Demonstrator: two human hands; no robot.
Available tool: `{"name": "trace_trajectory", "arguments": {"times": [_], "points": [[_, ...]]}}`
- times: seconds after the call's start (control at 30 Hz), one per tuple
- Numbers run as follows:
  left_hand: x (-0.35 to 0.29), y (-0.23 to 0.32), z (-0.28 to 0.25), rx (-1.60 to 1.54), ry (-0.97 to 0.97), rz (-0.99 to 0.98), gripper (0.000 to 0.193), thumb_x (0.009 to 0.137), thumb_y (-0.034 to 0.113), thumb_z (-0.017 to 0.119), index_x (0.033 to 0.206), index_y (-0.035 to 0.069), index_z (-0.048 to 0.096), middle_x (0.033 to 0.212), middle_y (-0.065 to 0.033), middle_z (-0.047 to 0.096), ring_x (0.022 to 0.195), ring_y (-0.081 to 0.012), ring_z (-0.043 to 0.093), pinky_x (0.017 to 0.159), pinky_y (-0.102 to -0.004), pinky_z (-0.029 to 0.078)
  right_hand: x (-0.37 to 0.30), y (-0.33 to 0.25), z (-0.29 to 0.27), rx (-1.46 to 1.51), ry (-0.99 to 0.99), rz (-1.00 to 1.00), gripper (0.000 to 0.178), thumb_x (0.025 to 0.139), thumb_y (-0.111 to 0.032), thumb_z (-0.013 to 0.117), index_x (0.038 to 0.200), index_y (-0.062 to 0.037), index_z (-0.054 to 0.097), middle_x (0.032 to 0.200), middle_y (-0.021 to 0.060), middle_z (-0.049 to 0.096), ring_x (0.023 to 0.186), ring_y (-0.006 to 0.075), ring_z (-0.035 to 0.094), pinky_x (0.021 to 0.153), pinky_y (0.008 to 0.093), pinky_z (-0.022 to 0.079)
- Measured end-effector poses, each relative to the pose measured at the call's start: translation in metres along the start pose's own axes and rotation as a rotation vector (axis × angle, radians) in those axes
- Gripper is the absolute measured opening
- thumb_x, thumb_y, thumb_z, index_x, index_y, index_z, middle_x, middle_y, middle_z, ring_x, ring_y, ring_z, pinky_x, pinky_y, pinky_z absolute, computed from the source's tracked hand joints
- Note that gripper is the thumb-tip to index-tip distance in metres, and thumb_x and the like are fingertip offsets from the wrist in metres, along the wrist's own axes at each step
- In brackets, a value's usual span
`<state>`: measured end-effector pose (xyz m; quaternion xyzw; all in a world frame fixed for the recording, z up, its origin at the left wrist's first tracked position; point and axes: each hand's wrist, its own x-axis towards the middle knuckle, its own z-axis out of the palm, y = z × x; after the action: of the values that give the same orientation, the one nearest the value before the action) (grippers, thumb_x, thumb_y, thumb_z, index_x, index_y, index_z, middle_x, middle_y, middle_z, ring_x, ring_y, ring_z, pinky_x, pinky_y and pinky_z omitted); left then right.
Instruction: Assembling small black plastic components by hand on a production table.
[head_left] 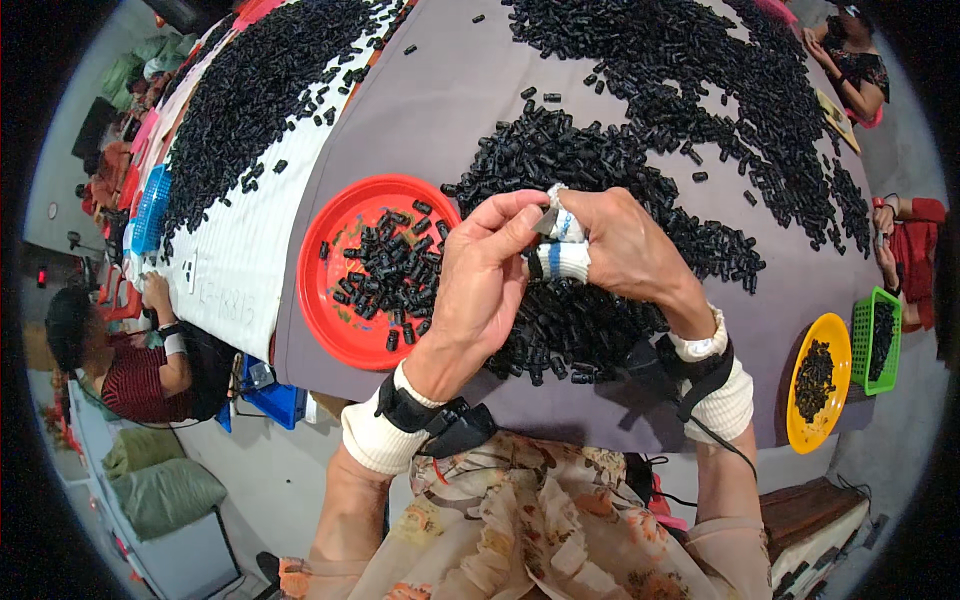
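My left hand (478, 275) and my right hand (630, 245) meet above a large heap of small black cylindrical parts (560, 165). Thumb and forefinger of the left hand are pinched together; what they hold is mostly hidden. Between the fingertips shows a small flat grey piece, blade-like (546, 222), against the white wrapped fingers of my closed right hand. Those finger wraps (566, 260) have blue marks. A bit of black shows beside the lower wrap, but I cannot tell if it is a held part. Close by my left hand, a red round tray (322, 315) holds more black parts.
A yellow plate (832, 400) and a green basket (868, 340), both with black parts, stand at the right edge of the grey-covered table (400, 110). Another heap (250, 100) covers the white table at left. People sit at left and right; a blue basket (152, 210) stands left.
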<state>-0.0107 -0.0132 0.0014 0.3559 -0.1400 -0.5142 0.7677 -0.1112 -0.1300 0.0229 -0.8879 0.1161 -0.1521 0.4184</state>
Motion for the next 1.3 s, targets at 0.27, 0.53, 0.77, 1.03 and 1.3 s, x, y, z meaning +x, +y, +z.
{"name": "trace_trajectory", "arguments": {"times": [0.27,0.53,0.77,1.03,1.3], "points": [[0.001,0.001,-0.009,-0.184,-0.12,-0.055,0.018,0.087,0.011,0.052,0.104,0.006,0.053,0.088,-0.0025,0.057,0.082,-0.0116,0.055,0.07,-0.0285,0.046,-0.005,-0.006,-0.008,0.172,0.091,0.039,0.035,0.062,-0.023,0.075,0.08,-0.0024,0.054,0.061,0.0033,0.051,0.054,0.0111,0.046,0.051,0.0273,0.04],[-0.003,0.002,-0.011,-0.236,-0.129,-0.051,0.02,0.086,0.009,0.053,0.105,0.007,0.051,0.096,-0.0045,0.056,0.085,-0.0141,0.055,0.076,-0.0315,0.046,-0.002,-0.008,0.001,0.299,0.08,0.03,0.044,0.061,-0.014,0.077,0.099,-0.0066,0.056,0.07,-0.0079,0.051,0.058,0.0025,0.041,0.052,0.0181,0.036],[-0.009,0.009,-0.014,-0.112,-0.071,-0.009,0.023,0.083,0.006,0.055,0.105,0.004,0.05,0.095,-0.0062,0.058,0.086,-0.0138,0.057,0.074,-0.0281,0.046,0.002,-0.015,0.005,0.186,0.069,0.031,0.035,0.063,-0.009,0.072,0.094,-0.0041,0.055,0.065,-0.0006,0.055,0.057,0.0053,0.047,0.051,0.0215,0.04],[-0.005,0.013,-0.018,-0.073,-0.011,-0.055,0.025,0.084,0.007,0.055,0.107,0.002,0.048,0.094,-0.0068,0.058,0.087,-0.0139,0.057,0.076,-0.0287,0.047,0.008,-0.016,0.011,0.202,0.062,0.02,0.031,0.065,-0.009,0.071,0.091,-0.003,0.055,0.066,0.0024,0.059,0.057,0.0068,0.05,0.052,0.0235,0.043],[-0.007,0.015,-0.027,-0.157,-0.097,-0.024,0.031,0.085,0.007,0.054,0.114,-0.001,0.048,0.094,-0.0061,0.058,0.085,-0.0123,0.056,0.073,-0.0263,0.047,0.011,-0.014,0.013,0.188,0.12,0.056,0.042,0.059,-0.021,0.08,0.088,-0.006,0.053,0.065,-0.0054,0.048,0.058,0.0036,0.042,0.052,0.0193,0.036]]}}
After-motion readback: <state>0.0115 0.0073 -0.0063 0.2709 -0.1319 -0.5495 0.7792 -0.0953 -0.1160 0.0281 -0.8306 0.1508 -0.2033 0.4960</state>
